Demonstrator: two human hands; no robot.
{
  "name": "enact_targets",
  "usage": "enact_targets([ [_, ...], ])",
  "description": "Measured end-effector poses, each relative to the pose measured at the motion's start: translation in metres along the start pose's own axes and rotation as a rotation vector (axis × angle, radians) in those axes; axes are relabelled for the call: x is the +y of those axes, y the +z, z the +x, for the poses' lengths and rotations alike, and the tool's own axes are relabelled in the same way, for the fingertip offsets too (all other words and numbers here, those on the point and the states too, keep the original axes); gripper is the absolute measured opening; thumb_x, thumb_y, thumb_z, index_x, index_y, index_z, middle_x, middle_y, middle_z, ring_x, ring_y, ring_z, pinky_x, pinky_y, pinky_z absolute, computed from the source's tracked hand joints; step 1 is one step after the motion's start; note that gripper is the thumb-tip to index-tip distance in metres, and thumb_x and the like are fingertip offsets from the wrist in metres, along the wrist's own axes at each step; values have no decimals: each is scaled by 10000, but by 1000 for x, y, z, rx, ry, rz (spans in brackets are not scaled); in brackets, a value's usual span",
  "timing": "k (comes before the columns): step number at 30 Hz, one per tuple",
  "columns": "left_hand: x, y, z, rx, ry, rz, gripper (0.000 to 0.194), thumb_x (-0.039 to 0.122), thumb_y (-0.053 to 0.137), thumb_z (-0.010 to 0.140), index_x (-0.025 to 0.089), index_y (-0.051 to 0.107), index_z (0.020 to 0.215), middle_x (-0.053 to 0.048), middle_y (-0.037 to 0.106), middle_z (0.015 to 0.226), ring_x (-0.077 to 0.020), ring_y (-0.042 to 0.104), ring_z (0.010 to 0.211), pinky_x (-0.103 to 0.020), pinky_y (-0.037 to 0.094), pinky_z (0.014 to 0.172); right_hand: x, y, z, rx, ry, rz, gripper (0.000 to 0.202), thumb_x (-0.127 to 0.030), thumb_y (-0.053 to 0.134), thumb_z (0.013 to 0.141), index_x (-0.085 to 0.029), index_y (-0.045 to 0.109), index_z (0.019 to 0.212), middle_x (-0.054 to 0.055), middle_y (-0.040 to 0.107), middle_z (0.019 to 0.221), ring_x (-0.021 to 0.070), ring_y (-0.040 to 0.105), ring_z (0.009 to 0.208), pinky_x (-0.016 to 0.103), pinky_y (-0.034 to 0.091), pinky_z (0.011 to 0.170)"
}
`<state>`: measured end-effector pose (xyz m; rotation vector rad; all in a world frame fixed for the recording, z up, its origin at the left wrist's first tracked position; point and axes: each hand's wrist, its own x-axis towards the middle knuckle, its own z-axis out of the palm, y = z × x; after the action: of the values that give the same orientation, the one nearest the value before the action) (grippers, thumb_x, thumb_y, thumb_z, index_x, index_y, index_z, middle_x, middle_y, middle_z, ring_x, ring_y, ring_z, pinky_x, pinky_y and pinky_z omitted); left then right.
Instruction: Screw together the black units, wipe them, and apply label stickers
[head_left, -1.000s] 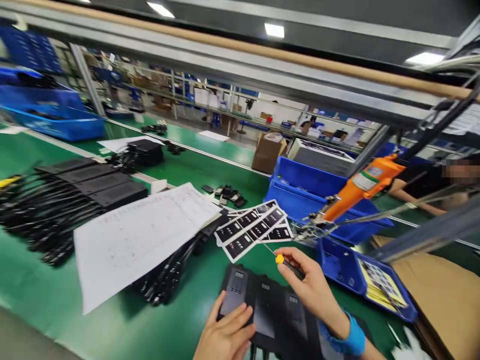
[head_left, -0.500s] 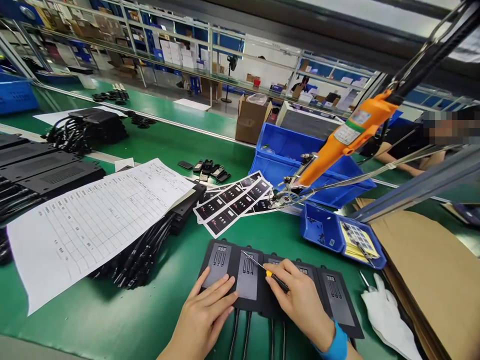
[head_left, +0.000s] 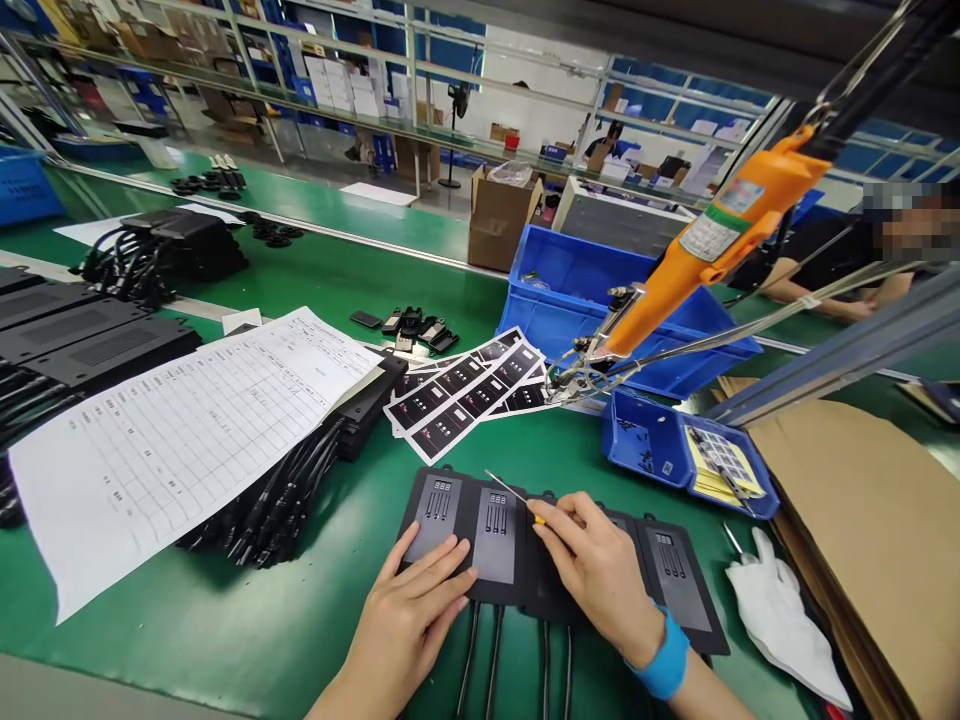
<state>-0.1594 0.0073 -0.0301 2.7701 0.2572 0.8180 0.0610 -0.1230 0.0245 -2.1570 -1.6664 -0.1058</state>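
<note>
Several flat black control units (head_left: 491, 535) with cables lie in a row on the green bench in front of me. My left hand (head_left: 412, 610) rests flat on the lower edge of the leftmost unit, fingers spread. My right hand (head_left: 596, 570) grips a small precision screwdriver (head_left: 514, 494) with a yellow collar, its thin tip pointing up-left over the second unit. A blue band circles my right wrist.
Label sheets (head_left: 465, 392) lie behind the units, a printed paper (head_left: 180, 430) over black cabled parts to the left. An orange powered screwdriver (head_left: 705, 250) hangs at the right above blue bins (head_left: 600, 300). A small blue tray (head_left: 679, 450), white glove (head_left: 780, 615) and cardboard (head_left: 862, 520) sit right. A person sits at far right.
My view dropped down toward the bench. My right hand lowered the small screwdriver onto the row of units, and my left hand settled on the leftmost unit.
</note>
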Motion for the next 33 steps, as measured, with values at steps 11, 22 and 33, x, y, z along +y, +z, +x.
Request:
enact_targets([
  [11,0,0,0,-4,15,24,309,125,553,928,248,636,1199,-28,670,1259,-220,631,1170,-554,381,1126,5,1,0,-187,71,165,257,-275,465,986,-290,617,1193,37,576,941,175,603,794,295,472,662],
  [22,-1,-1,1,-30,43,49,314,120,561,918,244,635,1197,-24,674,1253,-219,631,1169,-551,382,1124,-4,2,34,-394,-266,386,327,-298,371,1026,-196,506,1307,85,617,1319,215,463,1337,498,228,1192],
  [33,-14,-43,48,-460,-101,-62,276,226,539,928,307,676,1154,11,696,1218,-214,663,1116,-407,531,994,53,4,55,-178,124,-367,205,-219,465,968,-106,633,940,162,681,917,294,624,874,417,481,763],
])
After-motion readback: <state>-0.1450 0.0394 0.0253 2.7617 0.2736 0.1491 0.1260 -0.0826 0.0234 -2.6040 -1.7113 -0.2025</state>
